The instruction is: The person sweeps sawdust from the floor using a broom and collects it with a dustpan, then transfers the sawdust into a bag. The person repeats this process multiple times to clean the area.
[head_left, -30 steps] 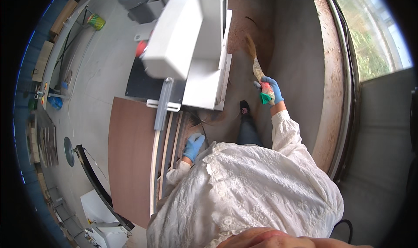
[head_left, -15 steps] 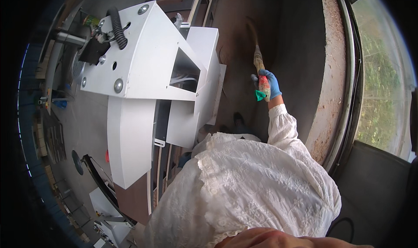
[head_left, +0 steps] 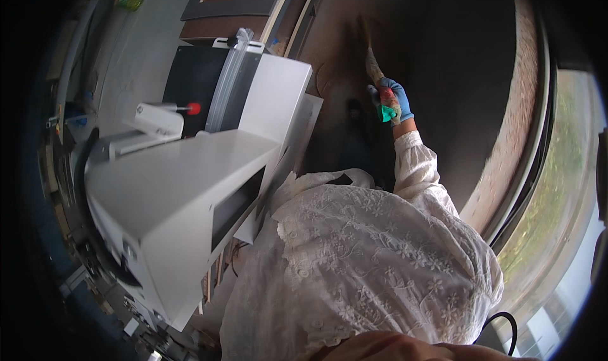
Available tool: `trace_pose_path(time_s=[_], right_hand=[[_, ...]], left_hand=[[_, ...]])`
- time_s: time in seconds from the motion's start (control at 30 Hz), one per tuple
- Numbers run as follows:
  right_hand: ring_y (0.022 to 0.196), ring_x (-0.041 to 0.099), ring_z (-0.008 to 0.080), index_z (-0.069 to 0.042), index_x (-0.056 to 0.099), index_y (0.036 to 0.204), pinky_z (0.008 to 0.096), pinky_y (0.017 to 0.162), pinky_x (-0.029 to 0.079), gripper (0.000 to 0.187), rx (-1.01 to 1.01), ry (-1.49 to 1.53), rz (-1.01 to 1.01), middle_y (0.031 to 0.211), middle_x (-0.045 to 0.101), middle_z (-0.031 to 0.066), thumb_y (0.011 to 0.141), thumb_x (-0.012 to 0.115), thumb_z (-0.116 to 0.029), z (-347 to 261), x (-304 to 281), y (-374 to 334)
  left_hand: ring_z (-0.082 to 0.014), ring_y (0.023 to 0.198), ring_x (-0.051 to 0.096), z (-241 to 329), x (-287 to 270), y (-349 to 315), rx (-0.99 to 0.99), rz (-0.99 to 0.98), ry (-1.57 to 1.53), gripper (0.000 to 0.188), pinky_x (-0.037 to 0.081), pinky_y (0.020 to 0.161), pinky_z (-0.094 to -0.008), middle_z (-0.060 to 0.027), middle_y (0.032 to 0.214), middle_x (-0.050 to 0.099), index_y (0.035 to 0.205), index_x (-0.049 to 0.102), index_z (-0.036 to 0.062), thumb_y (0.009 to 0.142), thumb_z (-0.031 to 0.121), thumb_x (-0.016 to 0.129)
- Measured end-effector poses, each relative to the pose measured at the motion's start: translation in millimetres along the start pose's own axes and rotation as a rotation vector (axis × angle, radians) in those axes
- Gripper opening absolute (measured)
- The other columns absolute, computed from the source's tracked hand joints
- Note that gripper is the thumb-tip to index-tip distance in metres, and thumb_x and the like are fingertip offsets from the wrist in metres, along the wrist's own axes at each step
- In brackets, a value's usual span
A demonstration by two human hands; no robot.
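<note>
Straw-coloured hand broom with a tapering bound neck and a red-and-green wrapped handle [head_left: 373, 66]: out over the dark floor [head_left: 456, 69], bristle end pointing away from the body; from my feed I cannot tell whether the tips touch. I judge it light, stiff along the neck, springy at the bristles, hardly fragile; the wrapping may slip a little under a smooth glove. Best hold, I reckon: the wrapped handle. The blue-gloved right hand [head_left: 401, 100] has it there, fingers curled round. Left hand out of my view; state of its fingers unknown. White embroidered sleeve [head_left: 415, 166] behind. Outward: large white angular machine housing [head_left: 177, 177] on the left, long pale speckled ledge [head_left: 520, 88] on the right.
</note>
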State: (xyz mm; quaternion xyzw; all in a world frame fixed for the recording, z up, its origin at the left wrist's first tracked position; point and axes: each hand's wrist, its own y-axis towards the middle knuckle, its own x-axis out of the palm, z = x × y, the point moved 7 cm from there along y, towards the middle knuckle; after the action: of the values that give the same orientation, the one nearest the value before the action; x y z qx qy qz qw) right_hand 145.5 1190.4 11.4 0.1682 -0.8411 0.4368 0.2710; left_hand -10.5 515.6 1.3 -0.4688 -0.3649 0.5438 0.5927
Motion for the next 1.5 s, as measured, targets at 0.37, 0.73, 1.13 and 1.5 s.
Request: trace_pose_path(time_s=[0.37, 0.73, 1.13, 1.5], right_hand=[[0.068, 0.072, 0.0213, -0.004, 0.061, 0.109, 0.0302, 0.053, 0.058, 0.023, 0.138, -0.083, -0.052, 0.091, 0.074, 0.0144, 0.092, 0.066, -0.02, -185, 39, 116], [0.072, 0.072, 0.0287, -0.006, 0.059, 0.11, 0.0377, 0.057, 0.06, 0.026, 0.07, -0.254, -0.036, 0.092, 0.072, 0.0164, 0.09, 0.067, -0.021, -290, 78, 170], [0.073, 0.071, 0.0288, -0.009, 0.065, 0.1, 0.0354, 0.051, 0.058, 0.013, -0.05, -0.297, -0.068, 0.093, 0.071, 0.0138, 0.093, 0.063, -0.02, -401, 137, 339], [0.061, 0.066, 0.0198, -0.004, 0.063, 0.101, 0.0297, 0.048, 0.055, 0.02, 0.157, -0.081, -0.051, 0.088, 0.07, 0.0155, 0.092, 0.064, -0.021, -556, 278, 516]], left_hand=[[-0.0343, 0.128, 0.05, 21, 204, -29, -0.146, 0.1, -0.546, 0.078, 0.046, 0.099, -0.0509, -0.0138, 0.148, 0.04, 0.145, 0.038, 0.0071, 0.086, 0.046, 0.072], [-0.0348, 0.14, 0.04, 39, 362, 70, -0.209, -0.039, -0.72, 0.101, 0.04, 0.109, -0.0518, -0.0142, 0.158, 0.034, 0.154, 0.03, 0.011, 0.078, 0.057, 0.077], [-0.0283, 0.116, 0.058, 149, 497, 56, -0.252, 0.095, -0.554, 0.065, 0.048, 0.094, -0.0449, -0.016, 0.129, 0.061, 0.128, 0.06, 0.0074, 0.088, 0.059, 0.065], [-0.0267, 0.1, 0.066, 408, 741, 59, -0.106, -0.165, 1.313, 0.061, 0.052, 0.086, -0.0422, -0.0167, 0.11, 0.07, 0.119, 0.067, 0.0038, 0.09, 0.058, 0.063]])
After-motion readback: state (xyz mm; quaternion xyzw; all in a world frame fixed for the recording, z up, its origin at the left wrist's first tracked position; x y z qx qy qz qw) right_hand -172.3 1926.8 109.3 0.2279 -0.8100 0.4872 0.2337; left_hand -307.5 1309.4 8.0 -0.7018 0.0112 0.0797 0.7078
